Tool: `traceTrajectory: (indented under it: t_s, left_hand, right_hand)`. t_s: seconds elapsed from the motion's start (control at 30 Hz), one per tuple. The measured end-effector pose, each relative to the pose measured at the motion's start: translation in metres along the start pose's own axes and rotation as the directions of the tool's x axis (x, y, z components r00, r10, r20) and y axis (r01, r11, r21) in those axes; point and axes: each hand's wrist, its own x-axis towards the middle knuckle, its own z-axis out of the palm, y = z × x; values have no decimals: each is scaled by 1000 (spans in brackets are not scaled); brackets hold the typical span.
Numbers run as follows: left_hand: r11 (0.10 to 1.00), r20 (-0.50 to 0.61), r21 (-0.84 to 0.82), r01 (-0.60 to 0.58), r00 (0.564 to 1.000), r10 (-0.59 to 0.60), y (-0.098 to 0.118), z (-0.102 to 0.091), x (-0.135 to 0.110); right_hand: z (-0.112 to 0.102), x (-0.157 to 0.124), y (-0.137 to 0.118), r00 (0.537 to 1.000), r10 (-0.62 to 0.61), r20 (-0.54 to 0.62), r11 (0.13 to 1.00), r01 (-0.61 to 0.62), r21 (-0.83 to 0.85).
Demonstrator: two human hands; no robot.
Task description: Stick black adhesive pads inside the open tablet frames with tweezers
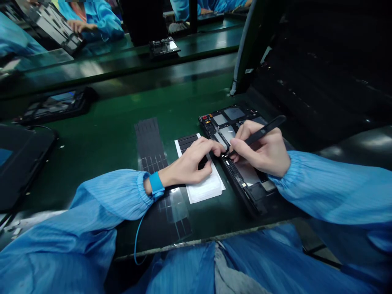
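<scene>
An opened tablet-like device (228, 132) lies on the green mat, its inner boards and silvery panels showing. In my right hand (266, 153) is a pair of black tweezers (266, 130), tilted, with the tip down at the device's near left edge. My left hand (194, 163) reaches over a stack of white sheets (204, 191) bearing black strips (186, 142). Its index finger touches the device's edge beside the tweezer tip, while the thumb stands apart. A thin black curved piece (223, 139) lies by that fingertip; whether it is attached, I cannot tell.
Clear film with black strips (148, 141) lies under my left forearm. A blue wrist strap (157, 183) trails a cord. Other devices (56, 102) sit left and on the back ledge. A grey-edged dark panel (241, 53) rises behind; a co-worker's hand (81, 26) is across.
</scene>
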Motion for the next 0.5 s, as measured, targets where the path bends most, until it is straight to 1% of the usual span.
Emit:
traceTrajectory:
  t_s: [0.13, 0.33, 0.4, 0.5]
  left_hand:
    - [1000, 1, 6, 1, 1000, -1, 0, 0, 0]
    - [1000, 6, 7, 3, 1000, -3, 0, 0, 0]
    - [1000, 1, 9, -7, 1000, 7, 0, -1, 0]
    - [999, -9, 27, -21, 1000, 21, 0, -1, 0]
  right_hand:
    - [0, 0, 2, 1000, 3, -2, 1000, -3, -31]
    - [-1, 2, 3, 999, 5, 36, 999, -3, -54]
    - [-1, 2, 2, 997, -51, 50, 994, 55, -95]
    - [-1, -1, 2, 983, -159, 91, 975, 171, -140]
